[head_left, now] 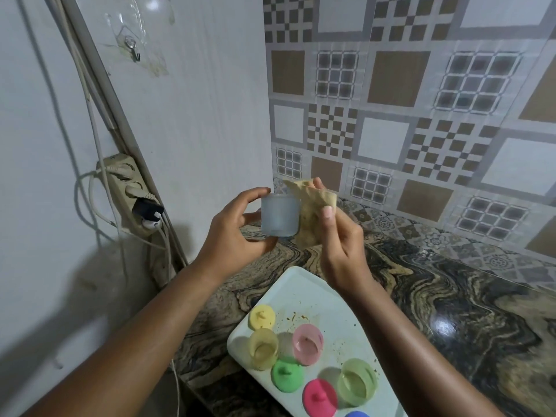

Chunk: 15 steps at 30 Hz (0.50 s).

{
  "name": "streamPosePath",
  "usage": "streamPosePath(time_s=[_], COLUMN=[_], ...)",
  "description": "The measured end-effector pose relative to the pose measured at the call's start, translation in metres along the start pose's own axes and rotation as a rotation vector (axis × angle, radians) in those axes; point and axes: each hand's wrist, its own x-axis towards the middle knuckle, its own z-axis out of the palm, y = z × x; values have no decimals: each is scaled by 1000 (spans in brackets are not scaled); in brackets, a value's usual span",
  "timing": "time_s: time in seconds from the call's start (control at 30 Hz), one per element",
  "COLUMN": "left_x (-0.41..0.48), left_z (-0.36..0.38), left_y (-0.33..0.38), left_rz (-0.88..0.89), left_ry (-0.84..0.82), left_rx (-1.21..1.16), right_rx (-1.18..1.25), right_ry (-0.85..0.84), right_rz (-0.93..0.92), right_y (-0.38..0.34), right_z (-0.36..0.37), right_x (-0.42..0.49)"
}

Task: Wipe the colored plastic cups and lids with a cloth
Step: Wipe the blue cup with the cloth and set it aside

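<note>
My left hand (233,233) grips a pale blue translucent cup (279,215) in the air above the counter. Right beside it, my right hand (340,236) pinches a crumpled yellowish cloth (310,206) that touches the cup's right side. Below, a white tray (304,284) carries a yellow cup (263,349), a pink cup (307,343) and a light green cup (357,382). Three lids lie there too: yellow (262,316), green (287,375) and pink (319,398). A blue lid (357,414) peeks in at the bottom edge.
The tray lies on a dark marbled counter (451,296) against a patterned tile wall (421,115). On the white wall at left hangs a power strip (132,194) with plugs and loose cables. Brown crumbs speckle the tray.
</note>
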Motion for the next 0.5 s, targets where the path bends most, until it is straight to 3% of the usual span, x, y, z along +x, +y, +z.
streamPosePath(time_s=[0.2, 0.5], left_x=[8, 12], left_z=[2, 4], left_y=[9, 6], left_rz=[124, 95], left_ry=[17, 73], left_rx=[62, 47], right_rx=[-309, -353], right_ry=[-175, -242], right_rz=[-131, -234], right_y=[-1, 6], right_z=[9, 5], right_x=[4, -7])
